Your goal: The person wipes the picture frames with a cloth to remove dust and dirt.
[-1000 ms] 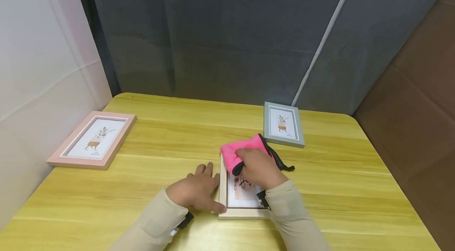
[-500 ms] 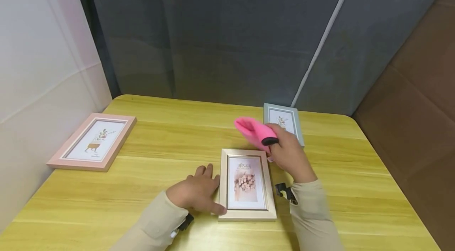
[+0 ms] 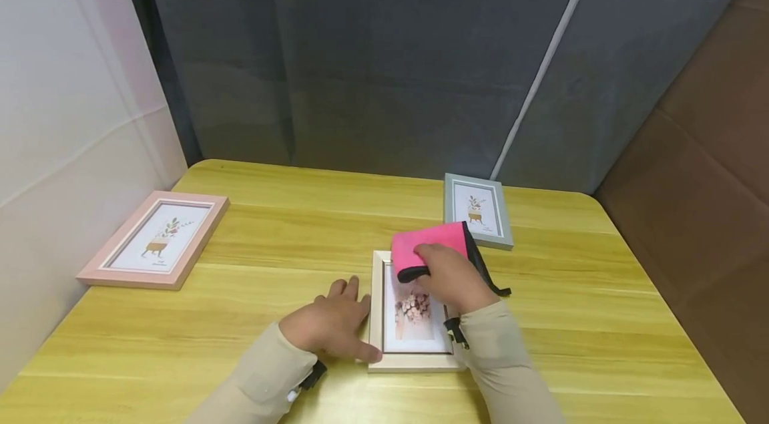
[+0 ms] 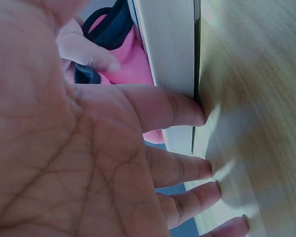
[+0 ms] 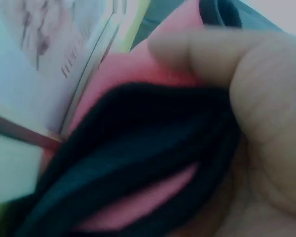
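Observation:
A cream picture frame (image 3: 414,362) with a pink flower print lies flat on the wooden table, near its front. My left hand (image 3: 330,322) rests with spread fingers along the frame's left edge, thumb at the lower left corner. In the left wrist view its fingertips touch the tabletop and the index finger (image 4: 167,106) lies against the frame's side. My right hand (image 3: 450,277) grips a folded pink cloth (image 3: 429,237) with black edging over the frame's top end. The cloth and hand hide the frame's upper right part. In the right wrist view the cloth (image 5: 133,69) bunches under the fingers.
A grey-blue picture frame (image 3: 478,210) lies at the back right, just beyond the cloth. At the far left lies a pink picture frame (image 3: 159,238) beside the white side wall. A dark curtain (image 3: 360,63) hangs behind the table (image 3: 288,210), and a brown panel stands on the right.
My right hand lifted the cloth off the frame to the right, uncovering the print, then brought it back down over the top end. My left hand has stayed in place.

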`<act>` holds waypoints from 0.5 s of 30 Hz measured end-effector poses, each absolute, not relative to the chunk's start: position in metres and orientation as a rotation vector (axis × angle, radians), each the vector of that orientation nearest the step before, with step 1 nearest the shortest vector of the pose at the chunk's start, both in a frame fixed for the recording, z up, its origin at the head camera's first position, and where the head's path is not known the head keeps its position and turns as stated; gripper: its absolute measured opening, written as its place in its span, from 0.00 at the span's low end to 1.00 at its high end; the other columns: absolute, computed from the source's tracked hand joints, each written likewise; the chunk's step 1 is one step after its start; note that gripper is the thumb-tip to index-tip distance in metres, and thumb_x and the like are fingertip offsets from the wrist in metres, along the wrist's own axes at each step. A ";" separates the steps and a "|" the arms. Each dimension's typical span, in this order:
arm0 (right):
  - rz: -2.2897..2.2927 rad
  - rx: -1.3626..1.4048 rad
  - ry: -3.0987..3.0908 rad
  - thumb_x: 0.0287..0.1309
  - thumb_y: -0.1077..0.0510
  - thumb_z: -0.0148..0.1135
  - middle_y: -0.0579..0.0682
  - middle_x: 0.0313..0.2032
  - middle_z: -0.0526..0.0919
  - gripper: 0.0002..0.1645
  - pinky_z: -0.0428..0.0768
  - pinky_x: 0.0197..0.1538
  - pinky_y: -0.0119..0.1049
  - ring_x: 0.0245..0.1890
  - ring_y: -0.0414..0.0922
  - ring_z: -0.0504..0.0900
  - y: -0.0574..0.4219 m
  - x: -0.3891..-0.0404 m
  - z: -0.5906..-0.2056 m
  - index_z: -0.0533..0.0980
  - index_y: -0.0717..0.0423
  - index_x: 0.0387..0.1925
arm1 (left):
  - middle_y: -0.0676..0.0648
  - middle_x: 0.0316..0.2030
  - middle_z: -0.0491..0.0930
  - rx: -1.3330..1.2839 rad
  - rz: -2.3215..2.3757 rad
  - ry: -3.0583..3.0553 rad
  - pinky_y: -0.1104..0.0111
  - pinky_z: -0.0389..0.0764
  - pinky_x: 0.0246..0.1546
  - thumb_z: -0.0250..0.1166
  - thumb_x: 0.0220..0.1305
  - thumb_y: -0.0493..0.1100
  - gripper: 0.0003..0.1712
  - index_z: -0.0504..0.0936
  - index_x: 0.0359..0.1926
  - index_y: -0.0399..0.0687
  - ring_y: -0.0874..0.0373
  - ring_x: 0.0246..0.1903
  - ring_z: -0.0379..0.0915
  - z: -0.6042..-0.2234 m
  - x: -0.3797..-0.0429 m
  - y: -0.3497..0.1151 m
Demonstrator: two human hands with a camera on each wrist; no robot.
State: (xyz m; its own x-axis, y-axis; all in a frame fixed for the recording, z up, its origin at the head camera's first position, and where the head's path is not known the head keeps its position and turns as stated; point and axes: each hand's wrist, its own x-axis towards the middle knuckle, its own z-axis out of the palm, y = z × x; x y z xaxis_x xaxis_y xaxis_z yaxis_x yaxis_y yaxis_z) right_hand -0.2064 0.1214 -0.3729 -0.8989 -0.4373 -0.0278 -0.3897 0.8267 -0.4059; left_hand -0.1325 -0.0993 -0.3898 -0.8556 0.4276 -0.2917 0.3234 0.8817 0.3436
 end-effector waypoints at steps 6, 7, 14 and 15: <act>-0.542 -0.601 2.732 0.48 0.61 0.72 0.52 0.72 0.64 0.48 0.58 0.72 0.48 0.73 0.51 0.59 0.132 -0.203 -0.374 0.65 0.53 0.72 | 0.25 0.71 0.52 0.542 0.410 2.676 0.35 0.62 0.60 0.72 0.48 0.68 0.58 0.67 0.69 0.32 0.31 0.70 0.47 -0.391 -0.133 -0.098; -0.534 -0.596 2.723 0.47 0.64 0.71 0.53 0.73 0.62 0.49 0.56 0.73 0.49 0.74 0.52 0.56 0.133 -0.203 -0.374 0.64 0.53 0.73 | 0.25 0.72 0.51 0.538 0.413 2.674 0.35 0.62 0.61 0.72 0.48 0.67 0.58 0.67 0.69 0.32 0.31 0.70 0.46 -0.391 -0.133 -0.098; -0.410 -0.712 2.842 0.59 0.67 0.64 0.57 0.67 0.71 0.32 0.62 0.70 0.49 0.69 0.55 0.66 0.123 -0.205 -0.380 0.72 0.57 0.66 | 0.26 0.72 0.51 0.521 0.386 2.663 0.36 0.62 0.61 0.72 0.49 0.69 0.59 0.66 0.70 0.33 0.31 0.70 0.46 -0.390 -0.133 -0.098; -0.399 -0.748 2.856 0.60 0.67 0.63 0.57 0.65 0.74 0.30 0.63 0.69 0.49 0.67 0.54 0.68 0.120 -0.204 -0.380 0.73 0.57 0.65 | 0.27 0.72 0.50 0.518 0.379 2.661 0.36 0.62 0.62 0.71 0.49 0.70 0.59 0.66 0.70 0.34 0.31 0.71 0.46 -0.390 -0.133 -0.098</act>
State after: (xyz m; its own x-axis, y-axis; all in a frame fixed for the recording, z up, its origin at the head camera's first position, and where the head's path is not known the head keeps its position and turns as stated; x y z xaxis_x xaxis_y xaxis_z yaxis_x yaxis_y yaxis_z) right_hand -0.2043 0.1196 -0.3799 -0.8616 -0.4999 -0.0881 -0.4567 0.8391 -0.2954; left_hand -0.1333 -0.0980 -0.3901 -0.8508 0.4074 -0.3320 0.2985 0.8945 0.3328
